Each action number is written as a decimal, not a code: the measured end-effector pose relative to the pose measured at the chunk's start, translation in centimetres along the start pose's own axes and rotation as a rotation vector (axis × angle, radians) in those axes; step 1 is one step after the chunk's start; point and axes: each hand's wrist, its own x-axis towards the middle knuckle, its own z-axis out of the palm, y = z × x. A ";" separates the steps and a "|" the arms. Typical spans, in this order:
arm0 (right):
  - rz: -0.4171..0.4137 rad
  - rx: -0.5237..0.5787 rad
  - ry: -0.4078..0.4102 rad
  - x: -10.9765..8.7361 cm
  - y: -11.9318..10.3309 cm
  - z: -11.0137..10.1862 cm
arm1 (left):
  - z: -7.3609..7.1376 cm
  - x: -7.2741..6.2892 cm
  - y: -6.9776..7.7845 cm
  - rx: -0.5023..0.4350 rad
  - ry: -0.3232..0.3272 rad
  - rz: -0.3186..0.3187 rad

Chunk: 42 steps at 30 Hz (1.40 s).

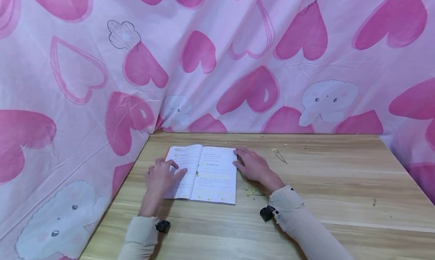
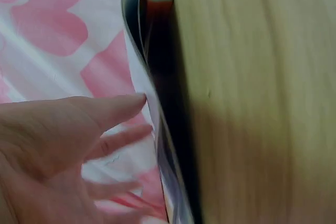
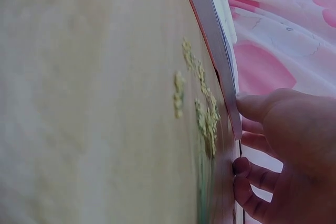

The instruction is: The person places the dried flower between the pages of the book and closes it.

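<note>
An open book (image 1: 217, 177) with printed white pages and small yellow decorations lies on the wooden table. Over its left page is my left hand (image 1: 164, 177), fingers spread and loosely bent. The left wrist view shows the thumb (image 2: 128, 106) touching the raised, curving page. My right hand (image 1: 253, 165) rests at the book's upper right edge. In the right wrist view its thumb (image 3: 254, 106) touches the edge of the pages, while the other fingers are bent beside the far corner. A sprig of small yellow flowers (image 1: 253, 191) lies near the right wrist.
Another thin dried sprig (image 1: 280, 156) lies to the right of the book, with tiny yellow bits scattered towards the table's back edge. A pink heart-patterned cloth (image 1: 244, 37) hangs behind and along the left side of the wooden table (image 1: 340, 199).
</note>
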 end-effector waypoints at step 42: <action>0.259 0.094 0.185 -7.1 11.3 -6.0 | 1.9 3.0 3.2 -0.145 -0.118 0.298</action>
